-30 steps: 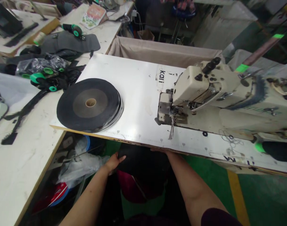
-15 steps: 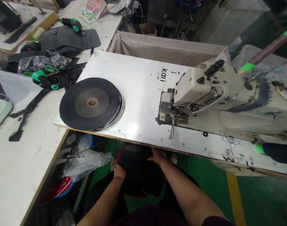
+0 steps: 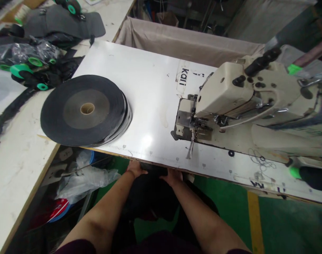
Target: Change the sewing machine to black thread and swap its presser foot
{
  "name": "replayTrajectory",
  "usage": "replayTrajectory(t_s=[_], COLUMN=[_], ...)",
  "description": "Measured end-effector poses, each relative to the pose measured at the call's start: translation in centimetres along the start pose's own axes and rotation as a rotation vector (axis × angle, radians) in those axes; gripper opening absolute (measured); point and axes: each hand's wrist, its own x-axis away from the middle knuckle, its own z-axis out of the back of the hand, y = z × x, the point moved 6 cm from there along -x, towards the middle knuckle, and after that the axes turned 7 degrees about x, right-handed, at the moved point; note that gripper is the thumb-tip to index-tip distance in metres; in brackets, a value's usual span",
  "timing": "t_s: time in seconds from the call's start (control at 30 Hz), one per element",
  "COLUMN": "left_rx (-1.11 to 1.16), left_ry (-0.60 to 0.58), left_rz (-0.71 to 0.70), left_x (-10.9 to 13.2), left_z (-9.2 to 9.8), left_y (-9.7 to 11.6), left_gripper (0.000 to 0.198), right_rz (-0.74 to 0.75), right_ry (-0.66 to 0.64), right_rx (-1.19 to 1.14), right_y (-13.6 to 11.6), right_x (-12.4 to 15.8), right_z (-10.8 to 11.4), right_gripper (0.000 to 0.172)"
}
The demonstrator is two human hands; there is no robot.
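Observation:
A black, rounded thing that looks like a stool seat (image 3: 153, 188) lies low between my knees, partly under the front edge of the sewing table (image 3: 147, 106). My left hand (image 3: 136, 169) is at its left side, thumb pointing inward, with the fingers mostly hidden by the table edge. On the opposite side my right hand (image 3: 174, 175) holds it the same way, its fingertips also out of sight. Both hands look closed round the seat's sides. Above and to the right stands a cream sewing machine (image 3: 224, 95).
A stack of large black tape rolls (image 3: 86, 91) sits at the table's left end. Dark caps and straps with green parts (image 3: 22, 71) lie on the side table (image 3: 25, 169). A clear plastic bag (image 3: 84, 183) is below, left of my left arm. Green floor (image 3: 229, 201) shows beneath.
My left hand has moved forward and up to the table edge. The black seat has slid farther under the table. My view has tilted downward and closer.

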Motion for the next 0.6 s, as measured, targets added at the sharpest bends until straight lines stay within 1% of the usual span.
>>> replayTrajectory(t_s=[0.07,0.1,0.13,0.2,0.23,0.27,0.3,0.33,0.4,0.43,0.47,0.53,0.6], left_rx=[-0.019,-0.02,-0.017,0.0,0.007,0.011,0.013,0.016,0.026,0.034,0.041,0.046,0.05], left_ry=[0.076,0.09,0.079,-0.007,-0.055,-0.099,-0.14,-0.181,-0.262,-0.303,-0.343,-0.42,-0.495], left_rz=[0.019,0.014,-0.006,-0.075,-0.106,-0.13,-0.148,-0.163,-0.187,-0.198,-0.204,-0.198,-0.183], left_x=[2.9,4.8,6.9,11.6,13.9,16.1,18.2,20.0,23.0,24.2,25.2,26.8,28.1], left_z=[-0.5,-0.9,-1.4,-2.7,-3.2,-3.8,-4.2,-4.7,-5.5,-5.8,-6.1,-6.5,-6.6], left_y=[0.4,0.7,1.0,1.7,2.0,2.2,2.4,2.7,3.2,3.4,3.6,3.8,3.6], left_gripper=[0.067,0.057,0.045,0.027,0.024,0.021,0.018,0.016,0.018,0.024,0.032,0.043,0.041], right_rz=[-0.041,-0.049,-0.05,-0.017,0.018,0.064,0.115,0.165,0.243,0.27,0.291,0.323,0.339], right_ry=[-0.007,-0.017,-0.031,-0.083,-0.119,-0.16,-0.205,-0.25,-0.327,-0.358,-0.386,-0.456,-0.544], right_rx=[0.02,0.027,0.033,0.039,0.039,0.039,0.04,0.043,0.053,0.057,0.057,0.043,0.013], right_y=[0.1,0.2,0.4,1.0,1.3,1.5,1.8,2.0,2.2,2.2,2.1,1.8,1.3], right_x=[2.6,3.9,5.2,7.7,8.8,9.9,10.9,11.9,13.7,14.4,15.0,15.5,15.1], right_z=[-0.4,-0.5,-0.5,-0.3,-0.3,-0.2,-0.2,-0.2,-0.5,-0.6,-0.8,-1.2,-1.7], right_gripper=[0.083,0.084,0.087,0.096,0.098,0.097,0.091,0.081,0.054,0.044,0.04,0.04,0.047])
